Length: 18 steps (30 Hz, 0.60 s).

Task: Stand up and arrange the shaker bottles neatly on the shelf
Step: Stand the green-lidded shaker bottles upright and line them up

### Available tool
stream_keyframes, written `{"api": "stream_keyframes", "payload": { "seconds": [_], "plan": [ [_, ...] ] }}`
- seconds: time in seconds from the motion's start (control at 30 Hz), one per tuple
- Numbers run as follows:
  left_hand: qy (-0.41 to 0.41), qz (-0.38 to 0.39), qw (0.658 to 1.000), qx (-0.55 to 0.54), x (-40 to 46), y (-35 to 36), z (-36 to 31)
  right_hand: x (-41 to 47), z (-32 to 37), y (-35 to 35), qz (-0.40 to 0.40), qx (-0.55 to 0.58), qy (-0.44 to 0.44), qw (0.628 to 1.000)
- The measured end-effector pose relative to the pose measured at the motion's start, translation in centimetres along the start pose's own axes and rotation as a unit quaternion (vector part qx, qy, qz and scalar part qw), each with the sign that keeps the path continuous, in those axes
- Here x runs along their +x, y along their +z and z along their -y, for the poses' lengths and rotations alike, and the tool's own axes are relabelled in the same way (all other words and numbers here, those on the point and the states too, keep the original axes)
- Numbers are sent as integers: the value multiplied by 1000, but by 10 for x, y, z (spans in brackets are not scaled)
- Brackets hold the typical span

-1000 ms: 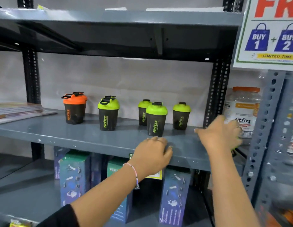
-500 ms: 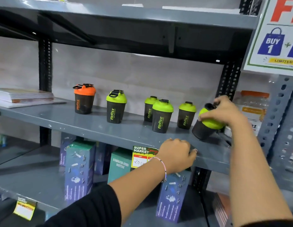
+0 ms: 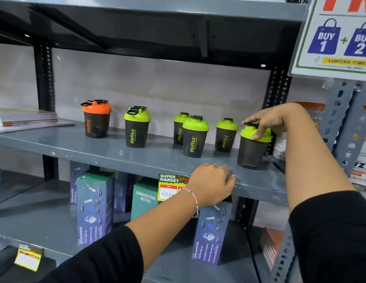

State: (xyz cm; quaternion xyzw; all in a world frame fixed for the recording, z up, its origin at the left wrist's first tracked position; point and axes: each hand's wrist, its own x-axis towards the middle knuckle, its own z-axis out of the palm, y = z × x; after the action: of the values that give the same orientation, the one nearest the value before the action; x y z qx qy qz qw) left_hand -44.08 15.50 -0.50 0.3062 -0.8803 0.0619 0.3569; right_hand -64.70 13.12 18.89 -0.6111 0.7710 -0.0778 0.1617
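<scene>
One shaker bottle has an orange lid; five others have lime-green lids over smoky black cups with matching lettering. The shelf is grey; the sleeves are black.

Dim, even indoor light with soft focus and wide-angle bend

The underside of the upper shelf at 12 o'clock lies in deep shadow, with small bright glints on it at 10 and 2 o'clock. The grey shelf carries a faint sheen. Straight uprights bow at 3 and 9 o'clock. Both sleeves blur at 5 and 7 o'clock.
</scene>
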Motion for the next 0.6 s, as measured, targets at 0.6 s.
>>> {"api": "stream_keyframes", "payload": {
  "seconds": [0.6],
  "plan": [
    [-136, -51, 979, -142, 16, -25, 15, 23, 24, 26, -144, -46, 288, 946]
  ]
}}
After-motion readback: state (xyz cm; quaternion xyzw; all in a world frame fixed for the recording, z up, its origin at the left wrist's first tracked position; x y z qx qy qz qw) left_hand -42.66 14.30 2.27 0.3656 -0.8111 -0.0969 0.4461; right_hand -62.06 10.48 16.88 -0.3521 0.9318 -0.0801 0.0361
